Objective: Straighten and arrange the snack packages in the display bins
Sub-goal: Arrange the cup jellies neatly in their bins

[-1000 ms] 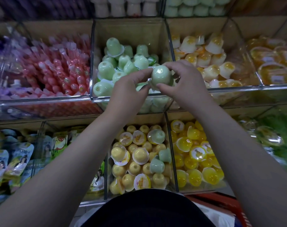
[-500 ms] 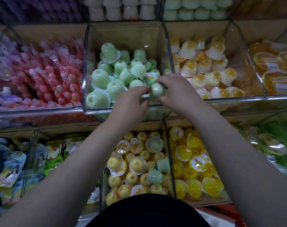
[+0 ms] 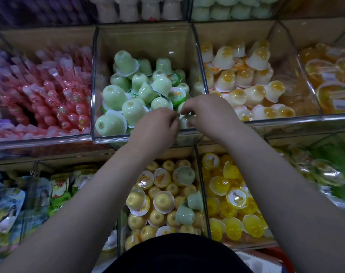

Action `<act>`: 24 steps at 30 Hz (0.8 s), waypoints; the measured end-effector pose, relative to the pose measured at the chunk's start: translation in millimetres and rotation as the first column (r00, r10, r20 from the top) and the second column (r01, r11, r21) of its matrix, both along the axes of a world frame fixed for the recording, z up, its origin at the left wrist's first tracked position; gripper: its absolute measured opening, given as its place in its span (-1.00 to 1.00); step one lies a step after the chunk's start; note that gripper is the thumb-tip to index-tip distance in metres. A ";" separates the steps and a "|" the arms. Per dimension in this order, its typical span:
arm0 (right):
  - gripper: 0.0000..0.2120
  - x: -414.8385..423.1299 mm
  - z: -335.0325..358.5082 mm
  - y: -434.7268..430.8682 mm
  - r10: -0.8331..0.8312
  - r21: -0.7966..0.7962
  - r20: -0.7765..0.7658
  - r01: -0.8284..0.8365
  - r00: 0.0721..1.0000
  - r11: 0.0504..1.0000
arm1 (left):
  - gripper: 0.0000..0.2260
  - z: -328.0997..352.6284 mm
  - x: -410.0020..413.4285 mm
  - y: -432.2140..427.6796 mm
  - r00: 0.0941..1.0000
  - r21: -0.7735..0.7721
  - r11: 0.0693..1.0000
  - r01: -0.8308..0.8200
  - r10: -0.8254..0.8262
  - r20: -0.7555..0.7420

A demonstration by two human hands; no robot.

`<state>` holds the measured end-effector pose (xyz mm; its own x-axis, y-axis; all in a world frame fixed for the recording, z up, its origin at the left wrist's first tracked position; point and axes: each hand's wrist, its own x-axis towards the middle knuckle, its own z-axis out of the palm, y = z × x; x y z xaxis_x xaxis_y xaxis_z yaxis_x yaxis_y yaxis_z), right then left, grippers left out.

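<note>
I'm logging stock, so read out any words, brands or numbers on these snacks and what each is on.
No text can be read.
Green jelly cup lid: print, blurred.
Yellow jelly cup lid: print, too small.
Green pouch: lettering, blurred.
Orange tub label: blurred.

We face a two-tier shelf (image 3: 39, 139) of clear acrylic bins (image 3: 144, 40). Along the upper row lie pink jelly sticks (image 3: 55, 99), green jelly cups (image 3: 114, 97), white cups with orange centres (image 3: 224, 58) and orange tubs (image 3: 335, 95). Below sit printed pouches (image 3: 59, 188), yellow pudding cups (image 3: 163, 200) with stray green cups (image 3: 184, 214) among them, and clear yellow jelly cups (image 3: 234, 198).
</note>
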<state>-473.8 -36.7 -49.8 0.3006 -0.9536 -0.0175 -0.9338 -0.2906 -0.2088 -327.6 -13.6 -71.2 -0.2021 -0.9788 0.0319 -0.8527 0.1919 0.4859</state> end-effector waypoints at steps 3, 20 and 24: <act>-0.68 -4.6 -7.9 5.1 -0.004 -0.037 0.143 0.009 0.990 0.999 | -0.74 -2.5 1.8 0.1 0.994 -0.036 0.999 0.016 -0.020 -0.111; -0.78 11.9 -31.4 81.0 -0.101 0.025 0.937 0.225 0.334 0.974 | -0.64 -10.0 2.1 66.1 0.643 0.038 0.999 -0.021 0.043 -0.765; -0.83 14.2 -46.4 95.9 -0.125 0.058 0.950 0.231 0.286 0.971 | -0.63 -27.2 1.5 82.8 0.636 0.047 0.998 -0.031 0.056 -0.770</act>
